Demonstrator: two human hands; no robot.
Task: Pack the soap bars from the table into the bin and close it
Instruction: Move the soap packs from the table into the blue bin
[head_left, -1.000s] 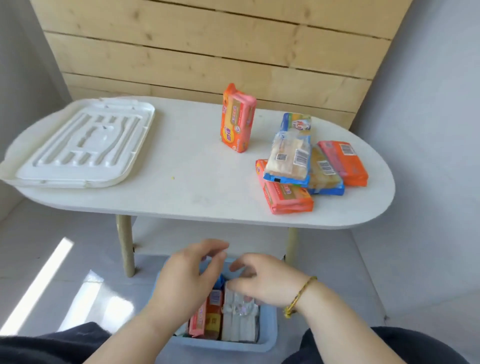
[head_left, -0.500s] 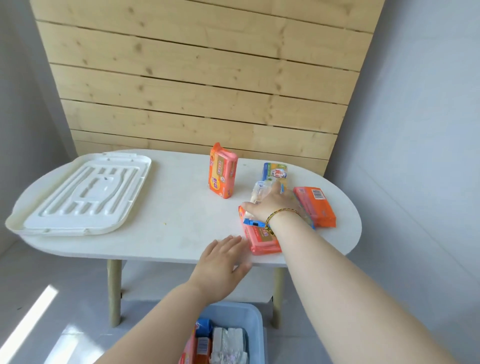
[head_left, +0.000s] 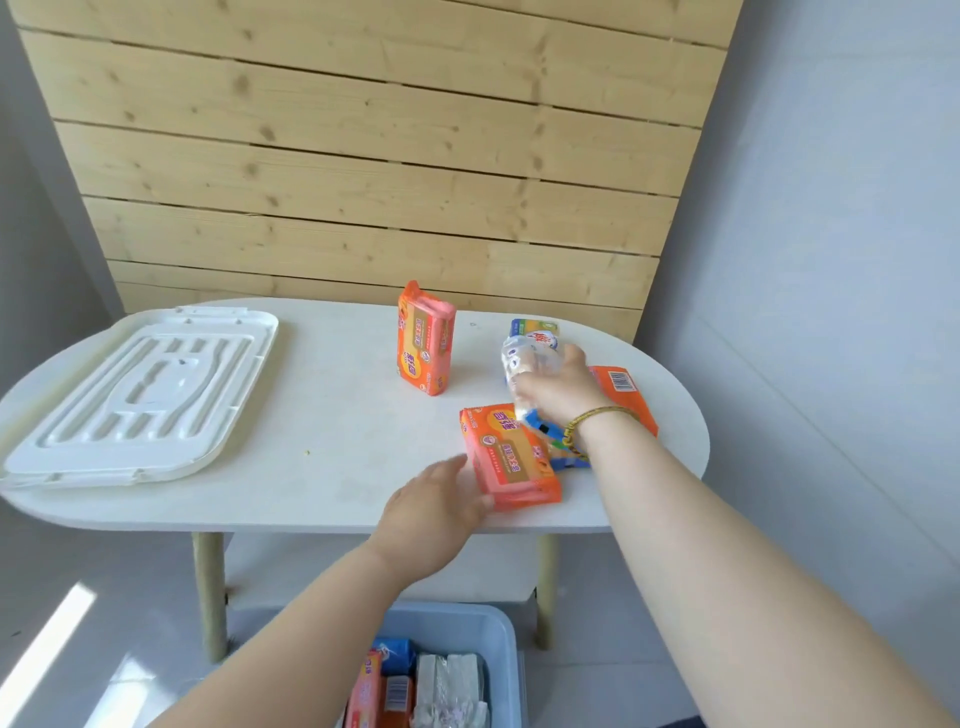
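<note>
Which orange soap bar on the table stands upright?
The lone orange bar farthest left stands on end. The front orange bar and the right orange bar lie flat.

Glossy plastic-wrapped soap bars (head_left: 511, 457) on matt white table (head_left: 332, 426).

I have one view only, from a wide-angle camera worn on my head. It looks forward and down across the counter (head_left: 311, 499) from its near side and faces the plank wall (head_left: 363, 156), which fills the upper half. My forearms enter from the bottom edge. My left hand (head_left: 431, 514) and my right hand (head_left: 561, 389), gripping a clear-wrapped soap bar (head_left: 524, 358), sit near mid-frame and close to the lens. The bottom edge cuts off the bin (head_left: 498, 639) on the floor.
</note>
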